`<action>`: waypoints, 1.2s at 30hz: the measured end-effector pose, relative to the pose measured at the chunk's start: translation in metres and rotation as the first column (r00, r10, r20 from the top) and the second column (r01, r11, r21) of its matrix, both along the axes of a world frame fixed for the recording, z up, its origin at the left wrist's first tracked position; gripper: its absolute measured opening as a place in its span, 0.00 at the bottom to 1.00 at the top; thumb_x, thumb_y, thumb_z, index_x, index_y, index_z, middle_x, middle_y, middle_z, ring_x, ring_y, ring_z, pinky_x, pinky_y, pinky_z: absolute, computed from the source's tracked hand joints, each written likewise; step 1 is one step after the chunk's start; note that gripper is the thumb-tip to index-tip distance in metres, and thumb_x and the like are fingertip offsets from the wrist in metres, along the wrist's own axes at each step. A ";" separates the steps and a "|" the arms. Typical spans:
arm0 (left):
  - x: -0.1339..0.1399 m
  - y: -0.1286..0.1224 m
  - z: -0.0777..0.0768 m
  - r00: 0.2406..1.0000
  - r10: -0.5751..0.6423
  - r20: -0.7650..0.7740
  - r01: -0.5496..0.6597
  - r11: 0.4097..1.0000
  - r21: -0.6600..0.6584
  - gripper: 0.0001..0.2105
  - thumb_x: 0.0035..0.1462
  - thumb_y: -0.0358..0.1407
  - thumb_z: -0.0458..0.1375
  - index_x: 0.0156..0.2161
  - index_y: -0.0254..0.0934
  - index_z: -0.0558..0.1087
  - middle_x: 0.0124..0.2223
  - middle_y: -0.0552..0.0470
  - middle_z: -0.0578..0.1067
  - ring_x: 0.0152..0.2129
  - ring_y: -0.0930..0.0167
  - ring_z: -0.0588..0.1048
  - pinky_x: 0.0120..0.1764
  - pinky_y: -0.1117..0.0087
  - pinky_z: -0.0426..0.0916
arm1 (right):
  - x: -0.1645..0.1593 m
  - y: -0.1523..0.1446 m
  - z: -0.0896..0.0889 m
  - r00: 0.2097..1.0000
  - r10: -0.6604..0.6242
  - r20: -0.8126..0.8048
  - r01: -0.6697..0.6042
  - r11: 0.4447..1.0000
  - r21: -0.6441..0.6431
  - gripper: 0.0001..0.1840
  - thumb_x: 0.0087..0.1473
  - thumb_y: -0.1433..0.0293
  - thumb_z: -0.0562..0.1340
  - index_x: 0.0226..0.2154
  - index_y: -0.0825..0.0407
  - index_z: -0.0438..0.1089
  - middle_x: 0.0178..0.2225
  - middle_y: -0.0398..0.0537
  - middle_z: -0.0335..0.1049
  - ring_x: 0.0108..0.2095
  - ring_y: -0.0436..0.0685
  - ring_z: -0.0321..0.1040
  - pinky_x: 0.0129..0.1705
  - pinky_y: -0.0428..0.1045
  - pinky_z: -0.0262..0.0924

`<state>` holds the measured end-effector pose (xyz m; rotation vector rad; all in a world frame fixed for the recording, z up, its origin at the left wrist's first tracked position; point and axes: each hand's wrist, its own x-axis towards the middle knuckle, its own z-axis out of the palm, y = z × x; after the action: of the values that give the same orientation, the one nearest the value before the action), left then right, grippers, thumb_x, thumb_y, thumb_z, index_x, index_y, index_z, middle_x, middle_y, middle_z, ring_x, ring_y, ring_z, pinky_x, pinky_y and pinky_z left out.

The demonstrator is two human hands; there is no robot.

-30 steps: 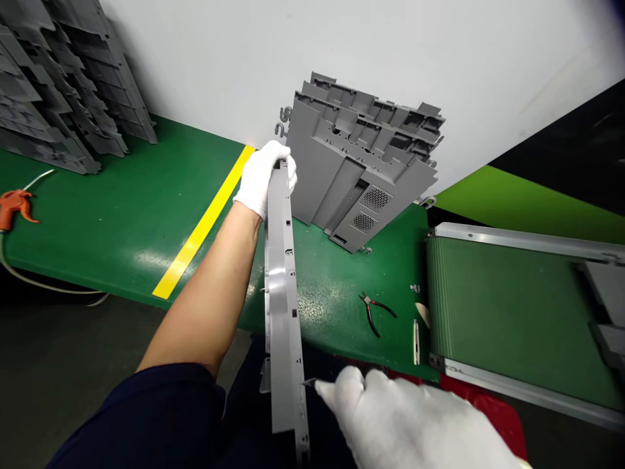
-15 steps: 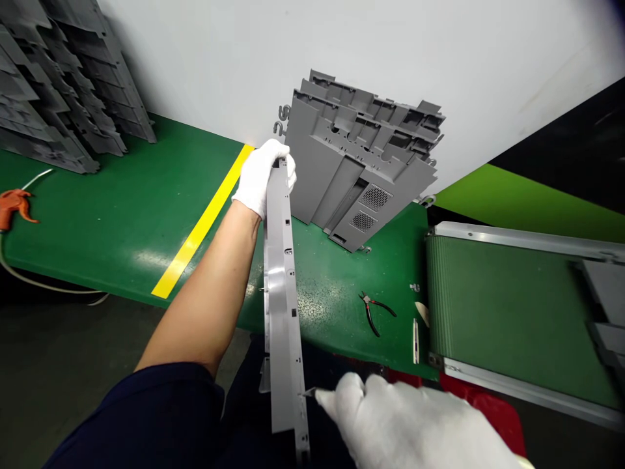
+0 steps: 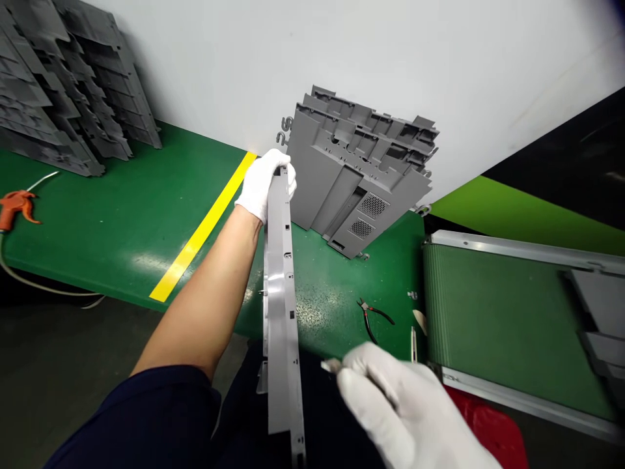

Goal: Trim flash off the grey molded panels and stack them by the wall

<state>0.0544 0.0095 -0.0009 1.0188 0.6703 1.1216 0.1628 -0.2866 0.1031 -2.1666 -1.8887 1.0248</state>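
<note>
My left hand [image 3: 267, 182], in a white glove, is closed round the far end of a long grey plastic panel [image 3: 280, 312]. The panel is held edge up, its narrow side with small slots facing me and its near end over my lap. To the right of the panel's near end is my gloved right hand [image 3: 395, 404], pinching a small knife blade [image 3: 332, 365]. Only the blade's tip sticks out; it is blurred and apart from the panel, and the rest is hidden in the glove.
Several grey panels [image 3: 336, 176] lean on the white wall behind; more [image 3: 73, 85] stand at far left. On the green table [image 3: 131, 221] lie side cutters [image 3: 374, 312], a white strip-like tool [image 3: 414, 344] and an orange air gun [image 3: 17, 207]. A conveyor [image 3: 493, 306] adjoins at right.
My right hand has moved up and away from the panel's edge, taking the blade off it. The left hand keeps its grip on the panel. The view has shifted slightly.
</note>
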 end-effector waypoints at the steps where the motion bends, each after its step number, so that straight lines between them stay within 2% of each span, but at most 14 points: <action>1: 0.001 0.001 0.000 1.000 0.000 -0.009 0.000 1.000 -0.004 0.19 0.60 0.34 0.49 0.17 0.38 0.60 0.16 0.53 0.61 0.12 0.73 0.63 0.20 0.68 0.59 | -0.006 0.004 -0.002 0.997 -0.075 -0.037 0.072 0.995 -0.063 0.19 0.63 0.60 0.56 0.22 0.48 0.61 0.18 0.36 0.64 0.18 0.47 0.60 0.22 0.41 0.56; 5: 0.002 0.006 -0.003 1.000 -0.027 -0.015 0.027 0.999 -0.040 0.18 0.58 0.36 0.51 0.17 0.39 0.61 0.15 0.52 0.62 0.13 0.72 0.63 0.19 0.67 0.58 | -0.014 0.004 -0.011 0.980 -0.172 -0.102 0.131 0.939 -0.318 0.18 0.47 0.58 0.70 0.25 0.48 0.61 0.18 0.31 0.58 0.17 0.45 0.52 0.17 0.41 0.45; 7: 0.000 0.007 -0.005 0.999 -0.047 -0.003 0.047 0.998 -0.051 0.18 0.57 0.37 0.52 0.16 0.39 0.62 0.15 0.51 0.63 0.13 0.71 0.63 0.17 0.67 0.56 | -0.001 -0.004 -0.012 0.973 -0.185 -0.136 0.119 0.914 -0.388 0.20 0.45 0.56 0.71 0.26 0.47 0.61 0.17 0.31 0.54 0.17 0.46 0.50 0.17 0.42 0.43; 8: -0.001 0.007 -0.006 0.999 -0.050 0.000 0.050 0.997 -0.053 0.18 0.56 0.38 0.53 0.16 0.39 0.62 0.14 0.51 0.63 0.12 0.71 0.63 0.17 0.67 0.56 | 0.010 -0.006 -0.012 0.964 -0.187 -0.188 0.100 0.913 -0.396 0.20 0.48 0.54 0.69 0.27 0.47 0.61 0.18 0.32 0.54 0.18 0.47 0.51 0.18 0.42 0.45; 9: -0.001 0.007 -0.006 0.999 -0.045 0.005 0.046 0.998 -0.053 0.18 0.55 0.39 0.54 0.16 0.39 0.63 0.14 0.51 0.63 0.12 0.71 0.63 0.17 0.67 0.56 | 0.021 -0.005 -0.012 0.948 -0.184 -0.259 0.078 0.925 -0.371 0.19 0.53 0.52 0.66 0.27 0.47 0.61 0.19 0.33 0.55 0.20 0.48 0.53 0.20 0.43 0.49; 11: -0.002 0.005 -0.004 1.000 -0.025 0.017 0.026 0.998 -0.051 0.17 0.53 0.40 0.57 0.16 0.38 0.64 0.15 0.51 0.64 0.12 0.72 0.64 0.17 0.68 0.56 | 0.040 0.006 -0.013 0.912 -0.137 -0.387 0.046 0.971 -0.236 0.21 0.64 0.51 0.54 0.29 0.48 0.61 0.24 0.37 0.60 0.25 0.49 0.57 0.27 0.44 0.56; 13: -0.002 0.001 0.001 1.000 -0.016 0.026 0.017 0.998 -0.055 0.16 0.52 0.39 0.59 0.17 0.38 0.64 0.16 0.52 0.65 0.12 0.73 0.64 0.17 0.69 0.56 | 0.049 0.032 -0.015 0.916 -0.054 -0.398 0.027 0.997 -0.072 0.25 0.68 0.51 0.45 0.29 0.48 0.62 0.26 0.39 0.61 0.27 0.50 0.57 0.31 0.46 0.56; 15: -0.003 -0.003 0.007 0.999 -0.018 0.037 0.020 0.998 -0.065 0.15 0.51 0.38 0.58 0.18 0.37 0.65 0.16 0.52 0.65 0.13 0.73 0.64 0.18 0.70 0.56 | 0.047 0.069 -0.017 0.959 0.038 -0.282 -0.018 0.997 0.075 0.26 0.69 0.51 0.43 0.28 0.48 0.61 0.25 0.39 0.60 0.26 0.50 0.56 0.32 0.47 0.55; 18: -0.007 -0.007 0.016 0.999 -0.042 0.026 0.044 0.996 -0.084 0.14 0.52 0.37 0.58 0.18 0.37 0.64 0.16 0.53 0.65 0.13 0.73 0.64 0.19 0.70 0.57 | 0.034 0.132 -0.017 0.990 0.139 0.004 -0.136 0.961 0.240 0.26 0.69 0.51 0.43 0.28 0.48 0.61 0.26 0.40 0.63 0.26 0.51 0.59 0.33 0.48 0.54; 21: -0.016 -0.007 0.019 0.997 -0.073 -0.037 0.070 0.994 -0.082 0.16 0.54 0.37 0.57 0.17 0.36 0.64 0.16 0.52 0.66 0.15 0.73 0.65 0.21 0.71 0.59 | 0.022 0.182 -0.015 0.953 0.117 0.279 -0.194 0.944 0.267 0.28 0.68 0.49 0.41 0.33 0.47 0.66 0.27 0.42 0.69 0.27 0.53 0.64 0.32 0.48 0.54; 23: -0.022 -0.005 0.016 0.993 -0.070 -0.092 0.065 0.997 -0.051 0.18 0.56 0.38 0.55 0.17 0.35 0.66 0.17 0.51 0.67 0.16 0.73 0.67 0.23 0.72 0.61 | 0.016 0.202 -0.014 0.910 0.106 0.401 -0.218 0.945 0.244 0.31 0.67 0.46 0.40 0.35 0.45 0.69 0.28 0.43 0.72 0.28 0.55 0.67 0.32 0.48 0.55; 26: -0.027 -0.001 0.009 0.987 -0.035 -0.156 0.033 0.999 -0.013 0.18 0.58 0.40 0.56 0.19 0.35 0.69 0.18 0.51 0.68 0.18 0.73 0.68 0.25 0.73 0.62 | 0.007 0.216 -0.010 0.853 0.120 0.508 -0.255 0.945 0.205 0.34 0.66 0.44 0.39 0.39 0.44 0.71 0.31 0.46 0.76 0.31 0.58 0.71 0.35 0.50 0.59; 30: -0.027 0.001 0.004 0.987 -0.035 -0.155 0.031 0.999 -0.030 0.17 0.57 0.41 0.56 0.19 0.35 0.69 0.19 0.51 0.69 0.18 0.73 0.68 0.24 0.73 0.62 | -0.003 0.215 -0.004 0.781 0.141 0.608 -0.306 0.936 0.176 0.33 0.68 0.48 0.39 0.43 0.46 0.73 0.32 0.50 0.78 0.33 0.59 0.75 0.38 0.52 0.62; 36: -0.021 -0.002 0.006 0.988 -0.055 -0.148 0.052 0.998 -0.026 0.18 0.59 0.40 0.54 0.19 0.35 0.69 0.19 0.52 0.67 0.18 0.74 0.68 0.25 0.73 0.62 | -0.009 0.206 0.003 0.711 0.151 0.687 -0.337 0.931 0.143 0.26 0.67 0.52 0.48 0.47 0.51 0.73 0.33 0.55 0.78 0.35 0.61 0.76 0.40 0.53 0.63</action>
<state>0.0330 0.0073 0.0053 1.1025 0.7681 0.9966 0.1534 -0.0810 0.1065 -2.3388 -2.4743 -0.0687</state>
